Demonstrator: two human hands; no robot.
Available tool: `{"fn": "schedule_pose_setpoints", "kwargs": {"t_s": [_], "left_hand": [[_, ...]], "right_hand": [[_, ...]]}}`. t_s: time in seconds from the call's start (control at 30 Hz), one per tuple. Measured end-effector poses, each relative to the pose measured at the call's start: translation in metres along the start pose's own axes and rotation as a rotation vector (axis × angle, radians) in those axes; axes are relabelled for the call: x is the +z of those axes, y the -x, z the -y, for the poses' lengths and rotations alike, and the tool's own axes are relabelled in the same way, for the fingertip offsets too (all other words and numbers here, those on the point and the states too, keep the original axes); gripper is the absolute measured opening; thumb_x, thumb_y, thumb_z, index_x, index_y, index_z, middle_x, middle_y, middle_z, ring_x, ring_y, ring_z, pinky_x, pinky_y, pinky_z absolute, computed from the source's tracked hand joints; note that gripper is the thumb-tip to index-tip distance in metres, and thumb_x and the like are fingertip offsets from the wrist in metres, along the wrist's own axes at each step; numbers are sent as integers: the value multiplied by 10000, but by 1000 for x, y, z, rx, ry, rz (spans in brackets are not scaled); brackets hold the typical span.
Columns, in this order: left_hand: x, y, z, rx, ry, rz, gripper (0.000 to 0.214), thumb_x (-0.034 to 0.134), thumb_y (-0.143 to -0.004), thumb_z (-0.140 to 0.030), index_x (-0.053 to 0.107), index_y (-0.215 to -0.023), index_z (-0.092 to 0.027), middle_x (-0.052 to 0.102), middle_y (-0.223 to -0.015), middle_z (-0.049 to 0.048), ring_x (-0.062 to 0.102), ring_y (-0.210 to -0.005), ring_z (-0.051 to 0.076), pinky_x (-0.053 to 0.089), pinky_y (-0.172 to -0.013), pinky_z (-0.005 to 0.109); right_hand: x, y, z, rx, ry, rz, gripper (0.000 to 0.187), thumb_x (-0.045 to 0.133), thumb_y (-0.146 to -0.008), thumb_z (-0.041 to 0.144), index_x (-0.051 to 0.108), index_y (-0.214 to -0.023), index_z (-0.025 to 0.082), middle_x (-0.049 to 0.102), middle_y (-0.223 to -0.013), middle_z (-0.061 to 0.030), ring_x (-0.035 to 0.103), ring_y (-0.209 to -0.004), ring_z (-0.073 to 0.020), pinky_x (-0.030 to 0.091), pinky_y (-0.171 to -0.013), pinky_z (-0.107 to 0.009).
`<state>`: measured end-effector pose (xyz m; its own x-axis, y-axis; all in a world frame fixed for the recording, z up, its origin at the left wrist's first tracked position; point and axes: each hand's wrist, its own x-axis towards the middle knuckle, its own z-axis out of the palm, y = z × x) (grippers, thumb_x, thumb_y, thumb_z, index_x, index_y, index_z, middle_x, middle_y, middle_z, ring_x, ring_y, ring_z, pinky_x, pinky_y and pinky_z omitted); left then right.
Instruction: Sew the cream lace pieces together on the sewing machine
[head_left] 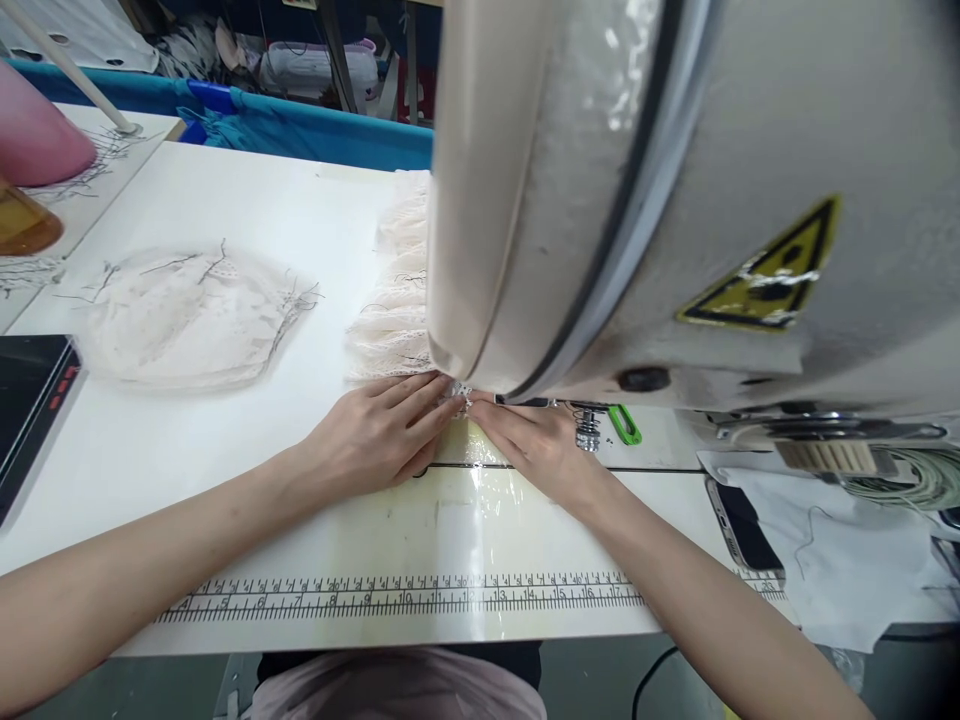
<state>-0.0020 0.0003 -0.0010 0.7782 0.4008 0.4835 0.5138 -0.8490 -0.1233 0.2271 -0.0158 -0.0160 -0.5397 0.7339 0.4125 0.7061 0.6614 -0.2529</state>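
Gathered cream lace fabric (390, 320) lies on the white table beside the sewing machine head (555, 200), which hides part of it. My left hand (382, 430) rests palm down on the near edge of the lace, its fingers stretched towards the needle area. From the other side my right hand (536, 445) reaches in low under the machine head, its fingertips together at a small bit of the lace. The machine covers part of these fingers. Between the two hands a little openwork lace shows. The needle and presser foot are hidden.
A sheer cream piece (195, 315) with dark loose threads lies to the left, by a black device (34, 400). A printed ruler (420, 595) runs along the front edge. On the right are a green clip-like item (625, 425) and a phone (742, 525).
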Motion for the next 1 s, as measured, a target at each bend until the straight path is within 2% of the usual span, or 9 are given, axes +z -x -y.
{"fn": "schedule_pose_setpoints", "kwargs": {"t_s": [0.2, 0.3, 0.37, 0.47, 0.63, 0.77, 0.9, 1.0], "left_hand": [[-1, -1, 0, 22, -5, 8, 289, 482, -928, -192, 667, -1133, -104, 704, -1150, 106, 687, -1041, 236, 588, -882, 349], [0, -1, 0, 22, 3, -2, 289, 478, -933, -198, 671, -1124, -101, 701, -1156, 112, 688, -1035, 241, 594, -861, 353], [1, -1, 1, 13, 13, -9, 284, 480, -934, -205, 677, -1116, -110, 704, -1149, 111, 686, -1042, 245, 596, -847, 352], [3, -1, 1, -8, 31, -7, 281, 483, -934, -217, 683, -1111, -128, 708, -1140, 110, 678, -1060, 250, 594, -840, 353], [5, 0, 1, -28, 38, -9, 283, 482, -933, -230, 692, -1088, -122, 711, -1128, 120, 672, -1072, 267, 589, -841, 359], [6, 1, 1, -52, 40, 3, 305, 478, -938, -249, 681, -1117, -109, 693, -1165, 140, 651, -1111, 283, 575, -865, 375], [8, 1, 1, -71, 35, 31, 310, 473, -948, -263, 673, -1129, -109, 691, -1167, 142, 635, -1137, 282, 554, -908, 396], [7, 2, 1, -8, 0, -5, 267, 487, -948, -214, 676, -1106, -112, 698, -1161, 120, 627, -1151, 253, 540, -946, 373]], "right_hand": [[7, 6, -8, -13, 80, -61, 188, 530, -945, 176, 684, -1019, 256, 693, -696, 46, 571, -548, -79, 441, -544, -221], [11, 8, -13, 9, 92, -90, 176, 530, -950, 199, 696, -957, 256, 673, -642, 50, 527, -493, -78, 392, -503, -239], [14, 10, -15, 13, 113, -91, 209, 508, -958, 198, 708, -942, 256, 680, -652, 43, 505, -478, -78, 378, -504, -251], [20, 17, -19, 16, 202, -114, 222, 501, -963, 218, 711, -1019, 263, 702, -694, 31, 504, -489, -90, 374, -521, -269], [29, 28, -28, 87, 201, -80, 270, 566, -937, 270, 646, -1194, 296, 738, -842, -3, 596, -603, -135, 445, -607, -298], [30, 23, -31, 92, 186, -124, 289, 538, -947, 260, 628, -1215, 322, 739, -866, 3, 636, -670, -152, 477, -638, -306], [25, 14, -27, 78, 202, -144, 259, 527, -955, 294, 639, -1189, 312, 737, -853, 6, 642, -682, -145, 459, -609, -287], [19, 11, -22, 51, 225, -124, 246, 539, -953, 305, 644, -1174, 291, 732, -814, 5, 620, -628, -134, 430, -575, -280]]}}
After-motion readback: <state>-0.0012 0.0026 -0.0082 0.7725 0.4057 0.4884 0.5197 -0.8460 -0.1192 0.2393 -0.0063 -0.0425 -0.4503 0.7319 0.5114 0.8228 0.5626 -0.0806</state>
